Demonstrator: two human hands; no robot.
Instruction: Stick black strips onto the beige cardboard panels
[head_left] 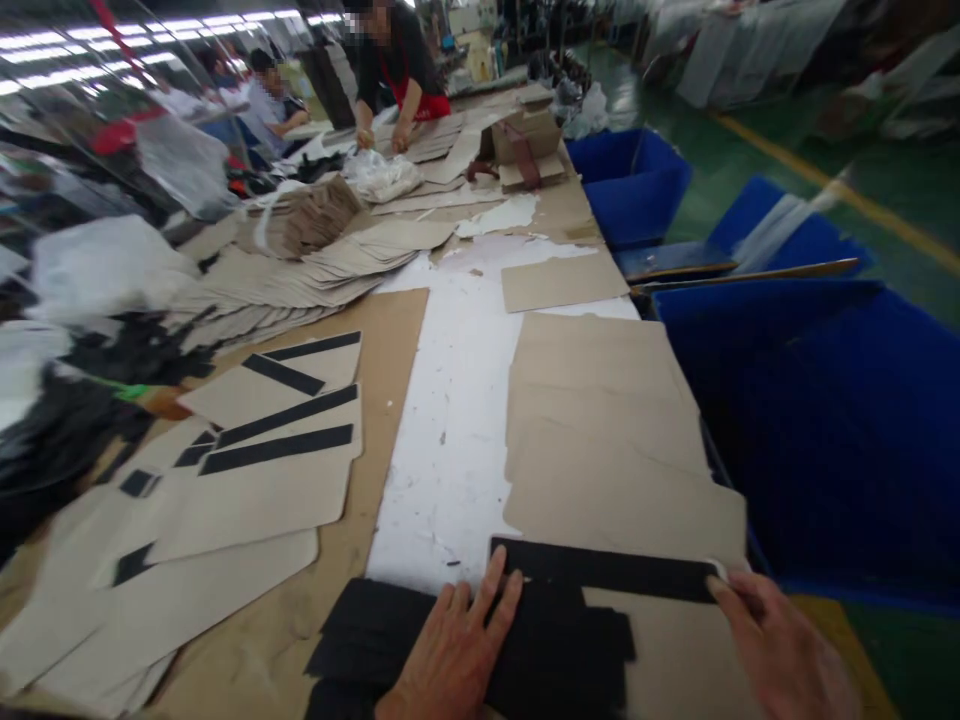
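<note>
A long black strip (607,570) lies across a beige cardboard piece (622,500) at the near edge of the table. My left hand (454,650) lies flat with its fingers spread, pressing on the strip's left end and on a pile of black strips (375,630) under it. My right hand (780,650) touches the strip's right end with its fingertips, near a small white tab. Neither hand is closed around anything.
Cardboard pieces with black strips (277,430) lie spread at the left. Stacks of cardboard (315,260) fill the far table. Large blue bins (825,420) stand along the right edge. Two people work at the far end, one leaning over the table (394,70).
</note>
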